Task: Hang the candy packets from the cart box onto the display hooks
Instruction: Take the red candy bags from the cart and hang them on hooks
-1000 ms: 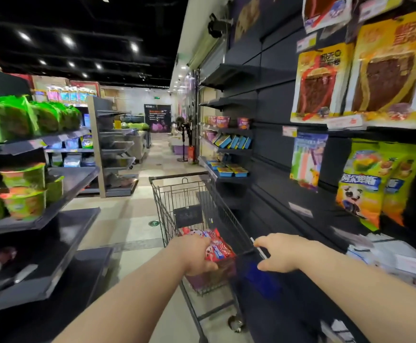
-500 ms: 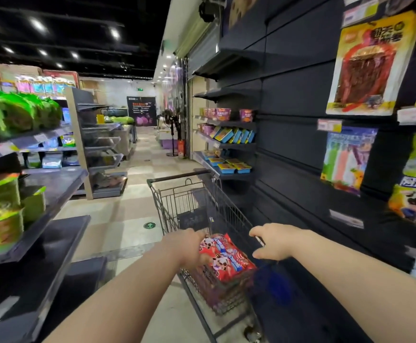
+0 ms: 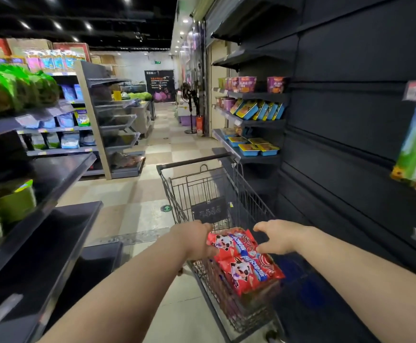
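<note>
The left hand [image 3: 197, 240] is gripping the stack of candy packets [image 3: 245, 262] at its far left corner, with fingers curled under the edge. It is holding the stack over the near end of the cart [image 3: 192, 162]. The packets are lying face up, and their long axis is running from far left to near right. So most of the stack is lying nearer than both hands and to the right of the left one. The right hand [image 3: 277, 237] is hovering at the far right edge of the stack, fingers spread and bent, holding nothing. Whether it is touching the wrapper, I cannot tell. The hands are apart, with the far end of the stack between them. The dark display wall [image 3: 338, 144] is standing to the right, so I judge the right hand is the nearer one for carrying a packet there. The hooks are too dark to see.
</note>
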